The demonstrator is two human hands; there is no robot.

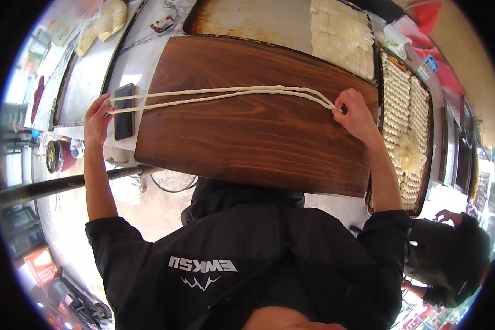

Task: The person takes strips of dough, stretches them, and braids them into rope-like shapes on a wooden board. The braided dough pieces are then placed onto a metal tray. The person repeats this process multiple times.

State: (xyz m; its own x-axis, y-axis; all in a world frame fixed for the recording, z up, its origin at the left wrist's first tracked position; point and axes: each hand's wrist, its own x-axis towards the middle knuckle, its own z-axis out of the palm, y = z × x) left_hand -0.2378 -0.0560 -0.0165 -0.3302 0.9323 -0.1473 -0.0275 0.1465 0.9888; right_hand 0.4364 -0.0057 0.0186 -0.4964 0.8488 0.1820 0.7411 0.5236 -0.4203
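Observation:
A long, thin dough rope (231, 91), doubled into two near-parallel strands, stretches between my hands over a brown wooden board (247, 136). My left hand (97, 119) pinches the strands at the left, out past the board's edge and beside a dark smartphone (124, 111). Over the board's right part, my right hand (354, 113) grips the other end between thumb and fingers. The strands bow upward towards the right and cross above the phone on the left. Whether they lie on the board or hang just over it, I cannot tell.
Beyond the board is a baking tray (251, 16) with plastic-covered dough strips (342, 37) at its right. Rows of twisted dough pieces (398, 99) fill a tray at the right. Bagged dough (103, 24) lies at upper left. Another person (447, 251) is at lower right.

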